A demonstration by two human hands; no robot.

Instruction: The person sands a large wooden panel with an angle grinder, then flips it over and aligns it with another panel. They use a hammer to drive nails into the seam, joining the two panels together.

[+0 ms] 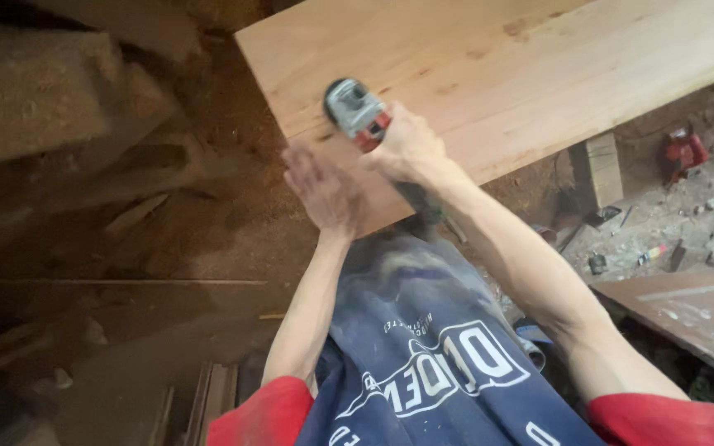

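My right hand [406, 149] has its fingers wrapped tight around the rear body of a grey and red handheld power sander [355, 111], whose head rests on the pale, broad, planed wooden board [539, 66] just ahead of my knuckles. My left hand [321, 188] lies flat just beside it, fingers spread, at the board's near edge; it is blurred, so I cannot tell how firmly it presses. I judge the sander to be rigid, fairly heavy and prone to buzz, best gripped round its narrow red waist. Its long axis runs from my palm away and to the left, head pointing forward.
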